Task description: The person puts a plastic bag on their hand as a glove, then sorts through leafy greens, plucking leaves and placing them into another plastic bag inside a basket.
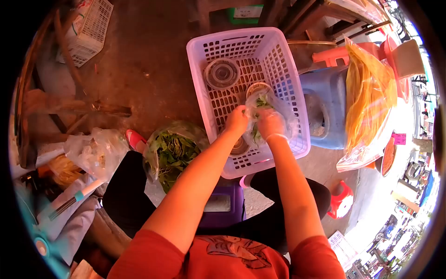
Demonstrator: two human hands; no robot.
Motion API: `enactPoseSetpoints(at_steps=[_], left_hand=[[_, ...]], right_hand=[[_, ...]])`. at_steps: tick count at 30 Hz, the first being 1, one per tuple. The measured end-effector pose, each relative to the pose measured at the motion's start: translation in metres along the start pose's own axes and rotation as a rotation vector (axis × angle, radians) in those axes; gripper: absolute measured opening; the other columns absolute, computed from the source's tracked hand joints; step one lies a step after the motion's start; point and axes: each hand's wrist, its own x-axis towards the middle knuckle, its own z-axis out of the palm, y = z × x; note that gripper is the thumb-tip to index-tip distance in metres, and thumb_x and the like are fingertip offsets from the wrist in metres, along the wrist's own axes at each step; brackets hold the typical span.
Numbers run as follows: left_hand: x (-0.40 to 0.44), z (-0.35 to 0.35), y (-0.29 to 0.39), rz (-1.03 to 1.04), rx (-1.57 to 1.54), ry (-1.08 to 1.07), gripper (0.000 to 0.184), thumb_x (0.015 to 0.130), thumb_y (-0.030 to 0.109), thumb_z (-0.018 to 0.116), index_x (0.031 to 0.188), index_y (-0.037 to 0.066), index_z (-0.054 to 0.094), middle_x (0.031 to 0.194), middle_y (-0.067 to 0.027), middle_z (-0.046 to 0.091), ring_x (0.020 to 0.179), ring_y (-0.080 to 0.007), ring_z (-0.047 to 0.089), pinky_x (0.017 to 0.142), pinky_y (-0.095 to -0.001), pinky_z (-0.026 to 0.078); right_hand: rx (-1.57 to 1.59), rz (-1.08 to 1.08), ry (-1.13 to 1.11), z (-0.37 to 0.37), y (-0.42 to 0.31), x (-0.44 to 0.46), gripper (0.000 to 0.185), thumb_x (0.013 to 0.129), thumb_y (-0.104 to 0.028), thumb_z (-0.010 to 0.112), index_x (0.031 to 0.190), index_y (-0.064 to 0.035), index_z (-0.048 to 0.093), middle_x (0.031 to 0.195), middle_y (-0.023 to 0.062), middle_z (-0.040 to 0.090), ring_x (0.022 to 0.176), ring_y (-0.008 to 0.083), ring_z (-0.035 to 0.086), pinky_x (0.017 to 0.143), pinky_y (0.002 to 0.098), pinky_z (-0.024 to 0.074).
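Over the lilac plastic basket (304, 128), both my hands are at a small clear plastic bag (290, 114) with green leaves (261, 101) in it. My left hand (238, 120) is closed at the bag's left edge. My right hand (271, 123) looks covered by the clear plastic, its fingers curled against the leaves. In the basket, a round clear container (222, 73) sits at the far left. A second round container (258, 87) is partly behind the bag, and a third (239, 148) lies partly under my left forearm.
A large clear bag of leafy greens (174, 153) stands left of the basket. To the right are a blue plastic stool (334, 102) and yellow plastic bags (369, 93). A white crate (90, 32) is at the far left, a teal fan (42, 246) at the lower left.
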Motion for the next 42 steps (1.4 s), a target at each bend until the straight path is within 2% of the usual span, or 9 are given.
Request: enactPoseSetpoints(at_steps=[3,10,21,27,29,33,35,39,42], left_hand=[[-0.011,-0.005,0.002,0.328,-0.257,0.153,0.019,0.082,0.002,0.05,0.1,0.001,0.058,0.079,-0.0055,0.06,0.069,-0.0152,0.056,0.063,-0.0289,0.045],[-0.015,-0.047,-0.018,-0.206,-0.641,0.049,0.014,0.085,0.001,0.051,0.097,0.003,0.056,0.075,-0.002,0.053,0.068,-0.0101,0.05,0.061,-0.0208,0.041],[-0.189,-0.127,-0.007,0.586,-0.094,0.146,0.023,0.084,0.001,0.055,0.106,0.002,0.056,0.1,-0.0123,0.056,0.092,-0.0211,0.056,0.078,-0.0291,0.046],[-0.276,-0.1,-0.136,0.045,0.365,0.056,0.055,0.081,0.021,0.06,0.128,0.001,0.04,0.119,-0.0214,0.05,0.109,-0.0333,0.05,0.092,-0.04,0.04],[-0.289,-0.079,-0.159,0.099,0.235,-0.314,0.065,0.079,0.024,0.061,0.133,0.001,0.033,0.123,-0.023,0.048,0.112,-0.0351,0.048,0.095,-0.0417,0.038],[-0.292,-0.076,-0.144,0.232,0.044,-0.264,0.045,0.077,0.014,0.059,0.119,0.002,0.05,0.114,-0.023,0.054,0.107,-0.0356,0.053,0.09,-0.0396,0.042],[-0.269,-0.095,-0.135,0.099,0.043,-0.183,0.035,0.075,0.009,0.057,0.109,0.002,0.058,0.107,-0.0231,0.059,0.1,-0.0335,0.057,0.087,-0.0377,0.044],[-0.245,-0.135,-0.151,-0.134,0.182,0.267,0.028,0.077,0.004,0.057,0.105,0.005,0.06,0.11,-0.0212,0.056,0.105,-0.0368,0.053,0.086,-0.038,0.045],[-0.234,-0.129,-0.156,-0.496,0.361,0.296,0.045,0.082,0.009,0.058,0.125,0.005,0.046,0.13,-0.0217,0.043,0.116,-0.0364,0.045,0.093,-0.0393,0.043]], right_hand=[[-0.116,-0.119,0.058,0.018,0.001,0.007,0.028,0.083,-0.023,0.051,0.11,-0.0164,0.06,0.118,0.0075,0.058,0.12,0.0244,0.047,0.092,0.0381,0.0447],[-0.147,0.196,-0.556,0.048,0.047,0.044,0.055,0.08,-0.042,0.051,0.132,-0.0226,0.046,0.135,0.0106,0.045,0.122,0.0245,0.047,0.1,0.0384,0.0387],[-0.073,-0.164,-0.591,-0.031,0.036,0.014,0.047,0.072,-0.009,0.055,0.119,-0.0134,0.055,0.116,0.0162,0.058,0.106,0.0336,0.056,0.091,0.0413,0.0435],[-0.056,-0.007,-0.38,-0.114,-0.012,-0.03,0.033,0.079,-0.016,0.052,0.11,-0.0083,0.057,0.107,0.0189,0.061,0.103,0.0356,0.057,0.089,0.0417,0.0443],[0.008,-0.188,-0.162,-0.147,-0.058,-0.074,0.028,0.082,-0.02,0.051,0.106,-0.0083,0.059,0.106,0.0189,0.061,0.102,0.0343,0.057,0.089,0.0427,0.0439],[-0.063,-0.803,0.221,-0.109,-0.149,-0.126,0.024,0.084,-0.012,0.047,0.105,-0.0097,0.059,0.096,0.0115,0.063,0.088,0.0309,0.061,0.077,0.0406,0.0491],[0.18,-1.075,0.164,-0.066,-0.176,-0.154,0.025,0.084,-0.016,0.049,0.106,-0.0076,0.058,0.094,0.0131,0.064,0.088,0.028,0.063,0.076,0.0383,0.0501],[-0.484,-0.729,-0.653,-0.071,-0.186,-0.182,0.028,0.087,-0.023,0.049,0.107,-0.0064,0.057,0.096,0.0134,0.064,0.089,0.0307,0.062,0.077,0.0403,0.0496],[-0.168,-0.877,-0.308,-0.101,-0.179,-0.192,0.027,0.086,-0.023,0.052,0.106,-0.0051,0.057,0.095,0.0136,0.064,0.088,0.0319,0.062,0.077,0.0408,0.0496]])
